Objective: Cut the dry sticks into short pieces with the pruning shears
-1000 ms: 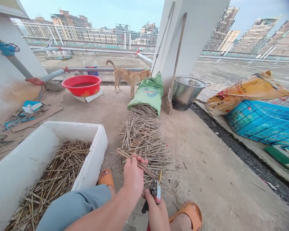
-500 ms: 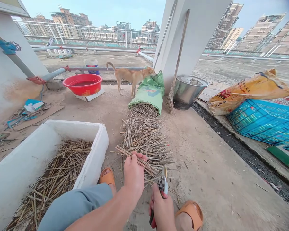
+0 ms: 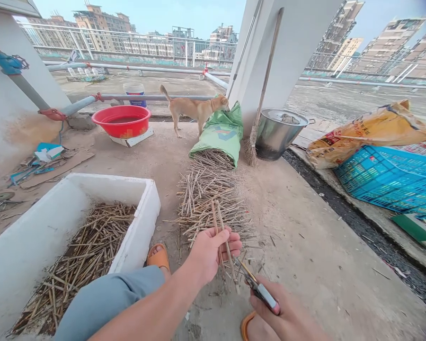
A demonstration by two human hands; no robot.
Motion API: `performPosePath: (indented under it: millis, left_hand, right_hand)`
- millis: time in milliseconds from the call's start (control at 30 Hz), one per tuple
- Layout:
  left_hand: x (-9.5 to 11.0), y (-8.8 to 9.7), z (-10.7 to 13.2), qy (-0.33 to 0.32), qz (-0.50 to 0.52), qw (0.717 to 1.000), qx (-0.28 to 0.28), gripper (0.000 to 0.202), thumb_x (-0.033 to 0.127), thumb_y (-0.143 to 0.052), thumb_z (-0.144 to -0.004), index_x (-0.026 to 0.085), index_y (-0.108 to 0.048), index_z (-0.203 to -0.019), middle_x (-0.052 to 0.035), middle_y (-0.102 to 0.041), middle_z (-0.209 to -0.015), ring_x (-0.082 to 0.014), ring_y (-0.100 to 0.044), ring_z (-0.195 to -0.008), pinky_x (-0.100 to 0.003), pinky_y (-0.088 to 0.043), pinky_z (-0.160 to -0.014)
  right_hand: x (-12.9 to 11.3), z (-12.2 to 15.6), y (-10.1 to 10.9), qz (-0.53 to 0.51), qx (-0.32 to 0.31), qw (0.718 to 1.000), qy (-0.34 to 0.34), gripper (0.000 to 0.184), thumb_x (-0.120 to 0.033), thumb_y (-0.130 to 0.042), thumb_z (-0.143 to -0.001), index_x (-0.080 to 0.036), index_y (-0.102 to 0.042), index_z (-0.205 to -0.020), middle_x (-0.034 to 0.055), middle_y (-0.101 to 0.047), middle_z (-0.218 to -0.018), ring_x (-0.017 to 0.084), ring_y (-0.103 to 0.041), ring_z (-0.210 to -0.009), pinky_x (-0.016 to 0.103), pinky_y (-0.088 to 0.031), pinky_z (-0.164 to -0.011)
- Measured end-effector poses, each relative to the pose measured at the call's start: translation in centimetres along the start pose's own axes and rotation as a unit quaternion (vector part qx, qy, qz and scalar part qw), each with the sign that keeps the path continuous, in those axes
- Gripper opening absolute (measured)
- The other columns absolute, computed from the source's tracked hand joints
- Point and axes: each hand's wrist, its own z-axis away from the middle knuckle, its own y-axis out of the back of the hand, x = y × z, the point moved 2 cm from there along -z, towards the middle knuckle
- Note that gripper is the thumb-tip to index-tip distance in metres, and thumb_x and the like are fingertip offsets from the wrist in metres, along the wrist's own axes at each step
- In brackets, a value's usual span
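My left hand [image 3: 213,248] grips a couple of thin dry sticks [image 3: 220,220], held nearly upright with the thumb across them. My right hand [image 3: 284,308] is closed around pruning shears [image 3: 261,286]; their blades point up and left, close to the lower ends of the held sticks. Whether the blades touch a stick I cannot tell. Below and beyond my hands lies a long heap of sticks [image 3: 195,192], spilling from the mouth of a green woven sack [image 3: 218,137]. To the left, a white foam box [image 3: 147,208] contains many short cut stick pieces [image 3: 88,255].
A tan dog [image 3: 191,109] stands behind the sack, its muzzle at it. Around are a red basin [image 3: 122,125], a broom [image 3: 266,71] against the pillar, a metal pot [image 3: 277,137], a blue crate [image 3: 390,180] and a yellow sack [image 3: 372,130].
My left hand has turned the sticks from slanting sideways to nearly upright and moved slightly right. The shears in my right hand have moved right and now tilt leftward.
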Motion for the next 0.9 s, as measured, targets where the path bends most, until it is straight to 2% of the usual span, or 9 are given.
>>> performPosePath:
  millis: [133, 233, 333, 433, 533, 633, 833, 900]
  left_hand:
    - [-0.3, 0.1, -0.1, 0.007, -0.016, 1.0, -0.015, 0.016, 0.021, -0.065, -0.074, 0.011, -0.06, -0.086, -0.0099, -0.068, -0.085, -0.0166, -0.066, -0.07, -0.03, -0.053, -0.067]
    - [-0.4, 0.2, -0.1, 0.011, -0.015, 1.0, -0.015, 0.017, 0.022, -0.063, -0.076, 0.011, -0.06, -0.088, -0.0108, -0.068, -0.086, -0.0172, -0.066, -0.072, -0.031, -0.054, -0.067]
    - [-0.4, 0.2, -0.1, 0.013, -0.01, 1.0, -0.013, 0.017, 0.023, -0.062, -0.076, 0.011, -0.06, -0.088, -0.0108, -0.068, -0.087, -0.0169, -0.066, -0.072, -0.03, -0.054, -0.067]
    - [-0.4, 0.1, -0.2, 0.012, -0.003, 1.0, -0.017, 0.018, 0.023, -0.065, -0.074, 0.011, -0.06, -0.086, -0.0097, -0.067, -0.086, -0.0158, -0.065, -0.071, -0.029, -0.054, -0.067]
    - [-0.4, 0.1, -0.2, 0.008, -0.003, 1.0, -0.02, 0.019, 0.023, -0.068, -0.071, 0.012, -0.06, -0.084, -0.0087, -0.067, -0.086, -0.0158, -0.065, -0.071, -0.03, -0.054, -0.067]
    - [-0.4, 0.1, -0.1, 0.005, -0.004, 1.0, -0.024, 0.021, 0.024, -0.07, -0.069, 0.013, -0.059, -0.083, -0.0078, -0.067, -0.085, -0.016, -0.065, -0.072, -0.03, -0.053, -0.069]
    - [-0.5, 0.1, 0.1, 0.002, -0.01, 0.999, -0.031, 0.023, 0.025, -0.072, -0.068, 0.012, -0.059, -0.082, -0.0078, -0.067, -0.085, -0.0167, -0.065, -0.074, -0.031, -0.053, -0.069]
    - [-0.6, 0.1, 0.1, 0.003, -0.014, 0.999, -0.03, 0.023, 0.025, -0.071, -0.068, 0.012, -0.059, -0.083, -0.0077, -0.067, -0.084, -0.0164, -0.065, -0.073, -0.031, -0.053, -0.069]
  right_hand:
    - [0.9, 0.0, -0.3, 0.056, 0.011, 0.998, -0.013, 0.029, -0.039, -0.036, -0.086, -0.023, -0.03, -0.064, -0.0055, -0.031, -0.058, 0.014, -0.032, -0.056, 0.026, -0.027, -0.054]
    - [2.3, -0.2, -0.8, 0.062, 0.021, 0.998, -0.004, 0.029, -0.041, -0.035, -0.086, -0.022, -0.032, -0.064, -0.0048, -0.034, -0.058, 0.014, -0.034, -0.057, 0.026, -0.028, -0.056]
    - [3.1, -0.3, -1.4, 0.02, 0.04, 0.999, 0.007, 0.031, -0.045, -0.039, -0.084, -0.022, -0.039, -0.064, -0.0038, -0.038, -0.058, 0.014, -0.036, -0.057, 0.026, -0.03, -0.055]
    - [2.9, 0.3, -2.0, -0.077, 0.097, 0.992, -0.018, 0.034, -0.053, -0.042, -0.081, -0.021, -0.048, -0.068, -0.0026, -0.043, -0.06, 0.015, -0.04, -0.057, 0.027, -0.033, -0.055]
    - [2.7, 1.1, -2.8, -0.196, 0.148, 0.967, -0.072, 0.039, -0.059, -0.045, -0.077, -0.021, -0.053, -0.076, -0.0039, -0.041, -0.058, 0.014, -0.04, -0.051, 0.028, -0.033, -0.051]
    - [2.9, 1.4, -3.7, -0.271, 0.175, 0.941, -0.104, 0.041, -0.06, -0.052, -0.073, -0.02, -0.056, -0.08, -0.0044, -0.042, -0.053, 0.014, -0.041, -0.051, 0.028, -0.033, -0.051]
    - [2.6, 0.7, -4.6, -0.396, 0.21, 0.886, -0.117, 0.041, -0.055, -0.066, -0.065, -0.019, -0.061, -0.083, 0.0016, -0.058, -0.067, 0.016, -0.049, -0.06, 0.03, -0.039, -0.057]
    - [2.0, 0.3, -4.8, -0.409, 0.214, 0.88, -0.114, 0.042, -0.055, -0.067, -0.064, -0.018, -0.062, -0.085, 0.0024, -0.059, -0.067, 0.017, -0.051, -0.061, 0.03, -0.04, -0.059]
